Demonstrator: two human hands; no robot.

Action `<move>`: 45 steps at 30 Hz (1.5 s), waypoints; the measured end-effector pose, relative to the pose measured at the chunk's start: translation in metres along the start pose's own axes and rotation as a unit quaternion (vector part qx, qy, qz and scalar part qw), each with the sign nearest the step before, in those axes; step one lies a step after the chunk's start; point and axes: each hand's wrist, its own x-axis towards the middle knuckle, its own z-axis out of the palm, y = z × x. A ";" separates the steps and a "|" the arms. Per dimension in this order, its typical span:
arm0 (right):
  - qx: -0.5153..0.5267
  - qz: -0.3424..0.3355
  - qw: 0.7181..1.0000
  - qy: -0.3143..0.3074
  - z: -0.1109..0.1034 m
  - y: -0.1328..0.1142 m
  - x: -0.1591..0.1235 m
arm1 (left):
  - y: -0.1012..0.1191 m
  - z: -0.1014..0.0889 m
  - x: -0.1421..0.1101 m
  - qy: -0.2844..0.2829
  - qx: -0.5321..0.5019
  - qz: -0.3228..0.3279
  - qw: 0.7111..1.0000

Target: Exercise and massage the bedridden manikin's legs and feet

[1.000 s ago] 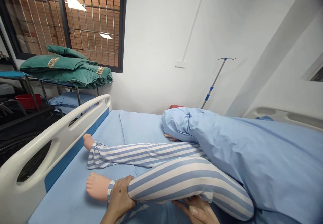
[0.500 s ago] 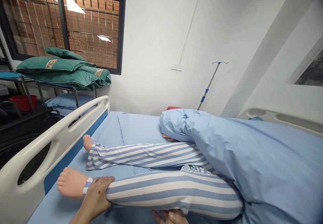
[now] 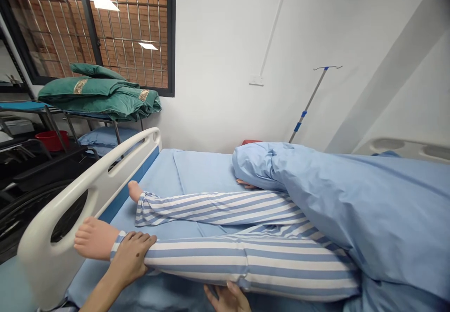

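Observation:
A leg in blue-and-white striped trousers (image 3: 197, 256) stretches across the near side of the bed, its bare foot (image 3: 94, 238) at the left. My left hand (image 3: 131, 258) is wrapped over the lower leg just above the ankle, fingers closed round the trouser cuff. Under the knee is my right hand (image 3: 228, 299), thumb and fingers against the leg's underside; part of it is cut off by the frame's bottom edge. The other striped leg (image 3: 218, 208) lies flat beyond. A blue quilt (image 3: 316, 190) covers the body from the thighs up.
The white bed end board (image 3: 94, 181) stands at the left, close to the foot. Behind it are a wheelchair (image 3: 45, 181), a red bucket (image 3: 52, 140) and folded green bedding (image 3: 101, 92) on a chair. A drip stand (image 3: 309, 101) rises beyond the bed.
The near leg, in both hands, is raised a little off the sheet and its foot has shifted towards the end board. My right hand has moved slightly left. The whole view has shifted.

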 end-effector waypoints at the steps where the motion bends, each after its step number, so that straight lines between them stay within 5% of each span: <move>1: -0.004 0.003 1.000 0.001 0.002 0.000 0.001 | -0.001 0.001 0.001 0.000 0.001 0.001 1.000; 10: -0.028 0.035 0.999 0.029 -0.004 0.010 0.014 | -0.014 0.016 0.010 -0.025 0.022 0.018 0.999; 19: -0.015 0.015 1.000 -0.007 0.008 0.004 0.023 | -0.012 -0.048 0.041 -0.018 0.075 0.062 0.995; 30: -0.015 0.051 0.997 0.052 -0.012 0.016 0.029 | -0.025 0.040 0.027 -0.048 0.015 0.025 0.998; 39: -0.006 0.042 0.996 0.074 0.000 0.011 0.029 | -0.033 0.043 0.031 0.013 -0.022 0.036 0.999; 45: 0.008 0.052 0.993 0.104 -0.008 0.017 0.032 | -0.029 0.049 0.027 -0.011 -0.008 0.024 1.000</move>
